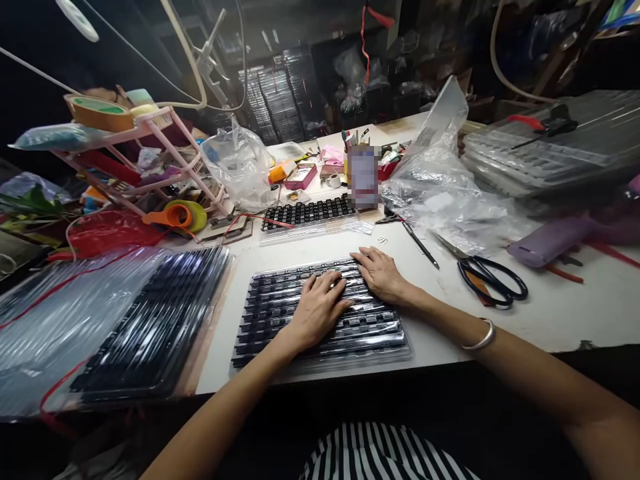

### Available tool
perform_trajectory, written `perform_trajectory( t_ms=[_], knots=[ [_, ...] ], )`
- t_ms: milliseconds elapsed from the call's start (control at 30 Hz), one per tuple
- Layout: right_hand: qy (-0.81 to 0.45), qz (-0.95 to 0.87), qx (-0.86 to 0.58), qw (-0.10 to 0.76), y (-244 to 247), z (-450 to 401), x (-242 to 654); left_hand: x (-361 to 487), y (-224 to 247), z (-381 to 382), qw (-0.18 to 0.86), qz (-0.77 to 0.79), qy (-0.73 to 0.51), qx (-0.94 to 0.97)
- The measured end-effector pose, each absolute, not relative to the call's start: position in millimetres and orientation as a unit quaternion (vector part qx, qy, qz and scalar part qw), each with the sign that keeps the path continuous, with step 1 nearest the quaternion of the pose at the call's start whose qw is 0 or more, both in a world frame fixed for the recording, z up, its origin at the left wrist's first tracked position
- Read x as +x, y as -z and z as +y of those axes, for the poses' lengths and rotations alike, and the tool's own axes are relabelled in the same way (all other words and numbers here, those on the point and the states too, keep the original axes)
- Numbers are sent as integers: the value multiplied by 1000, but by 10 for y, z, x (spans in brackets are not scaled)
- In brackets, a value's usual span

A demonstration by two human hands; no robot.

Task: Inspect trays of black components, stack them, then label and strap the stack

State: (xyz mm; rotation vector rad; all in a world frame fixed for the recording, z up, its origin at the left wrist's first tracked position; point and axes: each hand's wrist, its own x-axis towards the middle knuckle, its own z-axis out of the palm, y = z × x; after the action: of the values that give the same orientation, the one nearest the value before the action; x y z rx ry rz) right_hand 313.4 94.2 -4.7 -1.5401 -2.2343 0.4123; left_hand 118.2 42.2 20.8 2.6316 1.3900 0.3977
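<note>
A clear plastic tray [280, 333] filled with rows of black parts lies flat on the white table near its front edge. My left hand [320, 308] rests on the middle of the tray, fingers spread over the rows. On the tray's upper right part lies my right hand [379, 273], its fingers stretched out and pointing left. Neither hand is wrapped round anything. Behind this tray sits another tray [310, 212] of small black parts.
Large scissors [487, 280] and a black pen-like tool [420, 245] lie on the right. Stacked filled trays [150, 320] stand at left, below a pink rack [175, 157]. Crumpled clear plastic [445, 193] and stacked clear trays [545, 150] are at back right.
</note>
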Motion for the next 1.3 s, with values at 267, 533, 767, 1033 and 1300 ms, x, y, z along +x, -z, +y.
perform_trajectory(
  t_ms=[267,533,767,1033,1300],
  knots=[
    [-197,-783,-572,146,-60,786,3279,-207,-67,129,160,696,-153,683],
    [-246,-752,-562,241,-112,471,3206,-137,-52,-216,249,637,-327,652],
    [-238,-750,-588,188,-120,402,3224,-178,77,-187,180,671,-334,637],
    [-569,-433,-536,449,-445,5,3457,-208,10,-341,178,693,-339,611],
    [-593,-540,-414,430,-534,-84,3353,-322,-33,-429,240,672,-288,638]
  ],
)
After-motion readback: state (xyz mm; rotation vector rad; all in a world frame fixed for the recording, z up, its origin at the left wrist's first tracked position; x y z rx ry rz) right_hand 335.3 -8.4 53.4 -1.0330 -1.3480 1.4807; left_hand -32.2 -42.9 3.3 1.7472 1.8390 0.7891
